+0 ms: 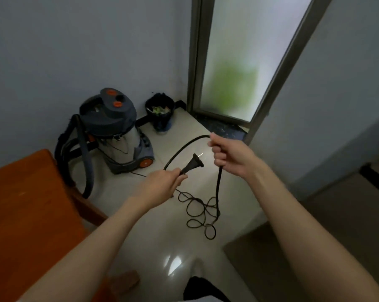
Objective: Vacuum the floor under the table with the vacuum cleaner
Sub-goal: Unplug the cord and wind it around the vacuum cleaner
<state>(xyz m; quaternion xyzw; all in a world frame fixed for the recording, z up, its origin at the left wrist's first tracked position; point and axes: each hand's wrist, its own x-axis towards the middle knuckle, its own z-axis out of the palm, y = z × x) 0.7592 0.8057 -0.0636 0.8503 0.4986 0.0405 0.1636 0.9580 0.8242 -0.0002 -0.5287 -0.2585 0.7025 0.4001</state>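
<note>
Holding the power cord between both hands, the plug end is kept near the middle of the frame. The plug is pinched at its neck by the left hand, its flared face pointing up and to the right, towards the right hand. That hand is curled round the cord further along, where it arches over and drops to a loose tangle on the floor at lower centre. The vacuum cleaner stands upright in the corner at centre left, well apart from both hands, beside a small bin. The table fills the lower left. No socket is shown, so the way the plug must travel cannot be told; the left hand is nearer the plug and would likely carry it.
</note>
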